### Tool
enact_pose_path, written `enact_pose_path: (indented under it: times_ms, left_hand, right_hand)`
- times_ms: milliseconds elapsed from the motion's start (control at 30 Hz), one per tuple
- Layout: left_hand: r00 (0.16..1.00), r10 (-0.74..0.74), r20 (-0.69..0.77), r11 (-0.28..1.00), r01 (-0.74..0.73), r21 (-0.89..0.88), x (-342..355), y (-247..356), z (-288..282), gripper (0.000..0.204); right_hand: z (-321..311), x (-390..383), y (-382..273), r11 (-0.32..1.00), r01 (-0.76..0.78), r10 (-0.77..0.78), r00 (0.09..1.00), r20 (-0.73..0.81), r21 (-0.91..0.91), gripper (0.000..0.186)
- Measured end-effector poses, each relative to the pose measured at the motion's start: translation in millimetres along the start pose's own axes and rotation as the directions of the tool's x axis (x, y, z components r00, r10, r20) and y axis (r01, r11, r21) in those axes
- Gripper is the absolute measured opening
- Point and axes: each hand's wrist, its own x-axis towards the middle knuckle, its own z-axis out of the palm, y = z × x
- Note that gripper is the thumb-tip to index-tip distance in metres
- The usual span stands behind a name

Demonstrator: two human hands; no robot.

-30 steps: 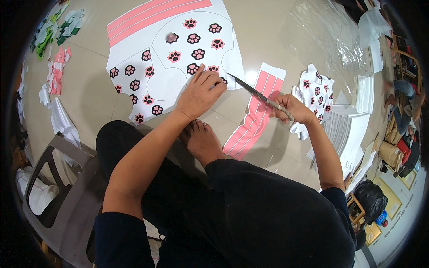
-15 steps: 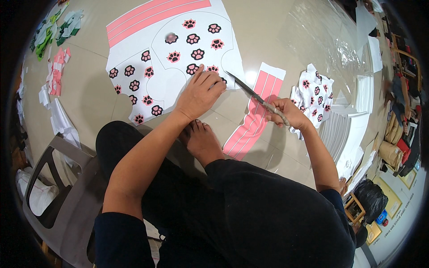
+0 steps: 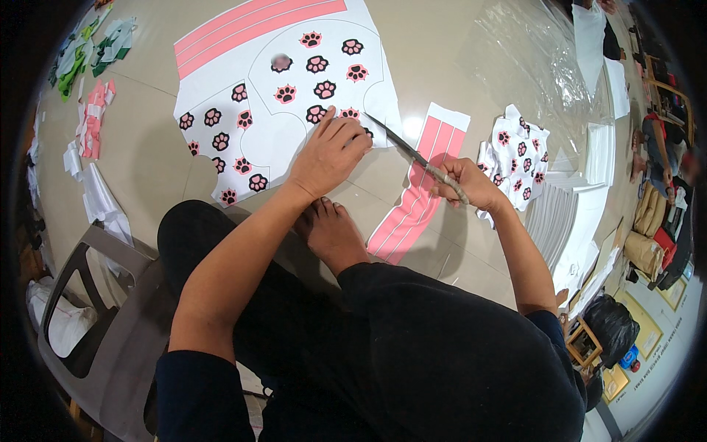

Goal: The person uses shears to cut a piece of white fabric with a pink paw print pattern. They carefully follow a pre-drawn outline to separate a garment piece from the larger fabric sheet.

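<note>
My left hand rests open with fingers on the lower part of a white printed sheet, which bears pink and black paw prints, pink stripes and outlined pattern shapes. My right hand grips long dark scissors with a wrapped handle. Their tip lies at the sheet's curved outline, right of my left fingers; whether the blades are parted is unclear. A loose pink striped strip lies beneath the scissors. A crumpled paw-print piece is beside my right hand. My bare foot is below the sheet.
Green scraps, pink scraps and white strips lie left. A brown plastic chair is lower left. Right are clear plastic, stacked white paper, bags, a black sack and other people's limbs.
My right hand and the scissors have moved slightly left and up, the tip further along the curved line. My left hand stays still. Other people at the right edge have shifted.
</note>
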Motion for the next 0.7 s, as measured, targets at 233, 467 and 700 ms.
enact_pose_path:
  times_ms: [233,467,700]
  left_hand:
    - [1.000,0.006,-0.005,1.000,-0.006,0.009,0,0,-1,0.018]
    - [1.000,-0.003,-0.002,1.000,0.003,0.013,-1,0,0,0.017]
    - [1.000,-0.011,-0.003,1.000,0.011,0.012,-1,0,0,0.017]
  right_hand:
    - [9,-2,4,1.000,0.003,-0.003,1.000,-0.010,0.014,0.029]
    - [24,-4,17,0.992,0.025,-0.022,0.999,-0.029,0.122,0.025]
    - [35,-7,15,0.994,0.032,-0.027,0.998,-0.053,0.104,0.029]
